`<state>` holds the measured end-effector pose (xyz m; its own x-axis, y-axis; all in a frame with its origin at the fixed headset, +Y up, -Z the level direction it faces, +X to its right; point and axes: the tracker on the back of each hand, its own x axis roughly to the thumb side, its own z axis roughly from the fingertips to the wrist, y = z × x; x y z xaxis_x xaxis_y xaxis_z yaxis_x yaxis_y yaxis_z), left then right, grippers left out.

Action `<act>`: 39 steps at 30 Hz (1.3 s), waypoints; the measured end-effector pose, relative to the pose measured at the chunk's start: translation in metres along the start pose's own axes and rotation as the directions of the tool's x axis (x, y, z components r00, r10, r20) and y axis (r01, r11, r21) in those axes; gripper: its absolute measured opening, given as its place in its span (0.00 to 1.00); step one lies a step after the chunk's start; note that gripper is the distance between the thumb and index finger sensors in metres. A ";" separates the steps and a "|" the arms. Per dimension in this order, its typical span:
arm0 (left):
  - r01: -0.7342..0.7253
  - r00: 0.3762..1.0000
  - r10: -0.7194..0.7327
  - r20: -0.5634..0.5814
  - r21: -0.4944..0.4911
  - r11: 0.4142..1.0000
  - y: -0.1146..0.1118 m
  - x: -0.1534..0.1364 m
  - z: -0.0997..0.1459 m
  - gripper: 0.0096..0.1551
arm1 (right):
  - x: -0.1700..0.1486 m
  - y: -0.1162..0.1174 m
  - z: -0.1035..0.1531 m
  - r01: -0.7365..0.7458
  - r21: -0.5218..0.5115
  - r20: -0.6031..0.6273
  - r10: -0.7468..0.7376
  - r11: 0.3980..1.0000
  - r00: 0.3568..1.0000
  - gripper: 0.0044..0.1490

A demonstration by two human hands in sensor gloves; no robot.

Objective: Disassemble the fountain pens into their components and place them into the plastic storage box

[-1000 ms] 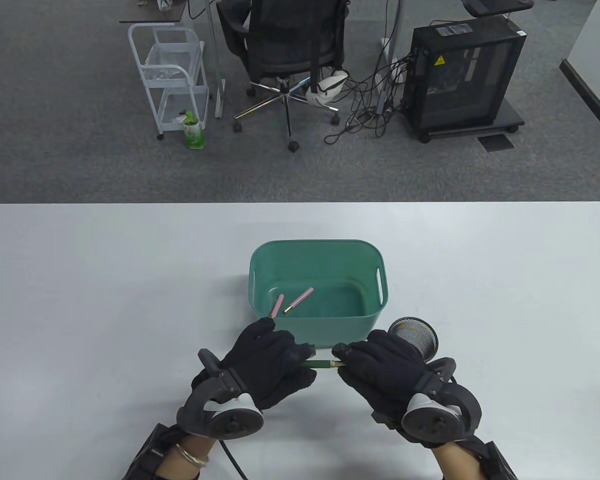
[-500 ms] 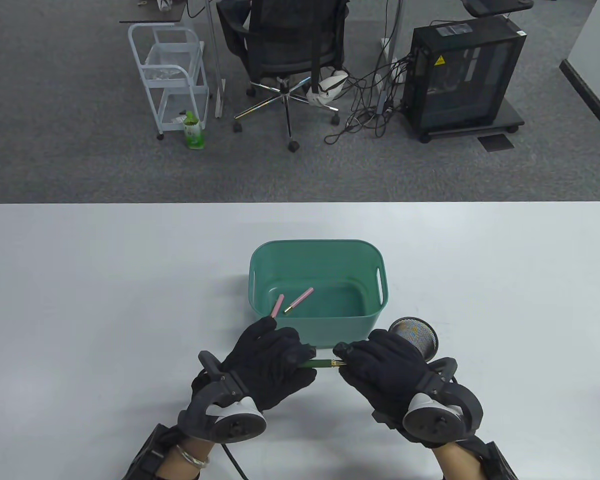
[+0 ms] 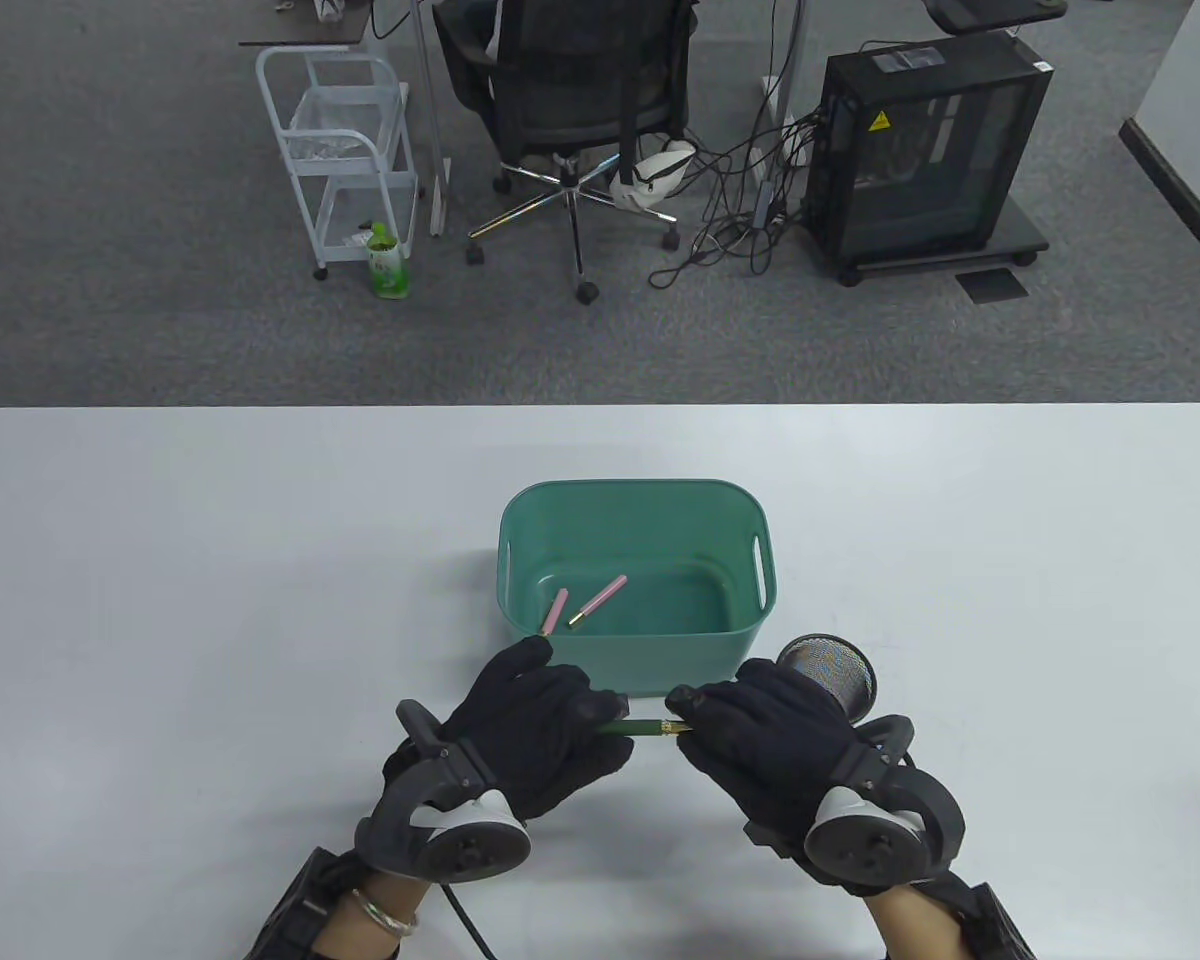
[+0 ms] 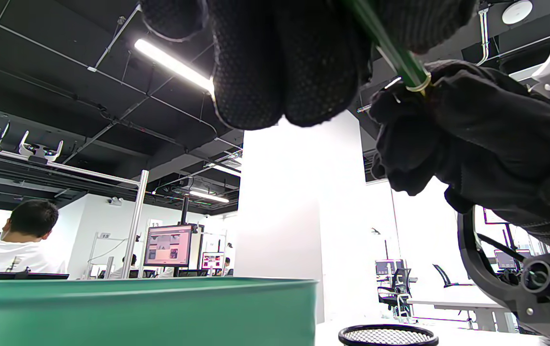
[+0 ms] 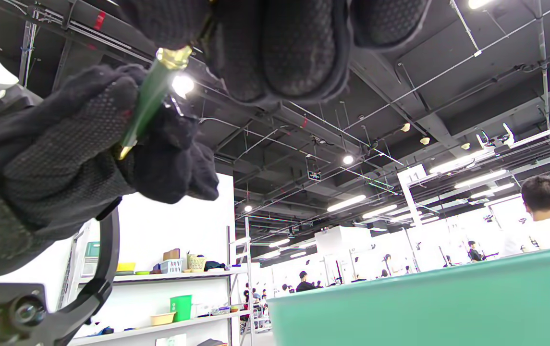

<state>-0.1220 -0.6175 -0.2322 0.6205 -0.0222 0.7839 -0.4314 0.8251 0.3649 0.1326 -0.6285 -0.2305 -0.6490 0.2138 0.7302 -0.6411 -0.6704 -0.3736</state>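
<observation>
A green fountain pen (image 3: 640,728) with a gold ring is held level just in front of the green plastic storage box (image 3: 632,665). My left hand (image 3: 550,725) grips its left end and my right hand (image 3: 750,735) grips its right end. The pen (image 4: 392,53) crosses the left wrist view between both gloves, and the pen (image 5: 147,98) shows the same way in the right wrist view. Two pink pen parts (image 3: 585,604) lie on the box floor at its left side.
A black mesh pen cup (image 3: 828,678) stands on the white table (image 3: 160,600) right of the box, behind my right hand. Beyond the table are an office chair (image 3: 570,100), a white cart (image 3: 345,150) and a computer tower (image 3: 925,150).
</observation>
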 end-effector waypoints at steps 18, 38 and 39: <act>0.016 1.000 -0.016 -0.014 -0.008 1.000 0.000 -0.001 0.000 0.37 | -0.001 0.000 0.000 -0.005 -0.001 -0.006 0.005 1.000 1.000 0.26; 0.009 1.000 -0.009 -0.009 -0.002 1.000 0.000 0.000 0.000 0.26 | -0.002 0.000 0.000 -0.004 -0.003 -0.005 0.004 1.000 1.000 0.26; 0.006 1.000 -0.006 -0.008 0.000 1.000 0.000 0.000 0.000 0.27 | -0.002 0.000 0.000 -0.003 -0.003 -0.004 0.003 1.000 1.000 0.26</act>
<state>-0.1218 -0.6179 -0.2323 0.6286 -0.0229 0.7774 -0.4273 0.8250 0.3698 0.1338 -0.6286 -0.2318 -0.6529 0.2145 0.7264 -0.6401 -0.6689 -0.3779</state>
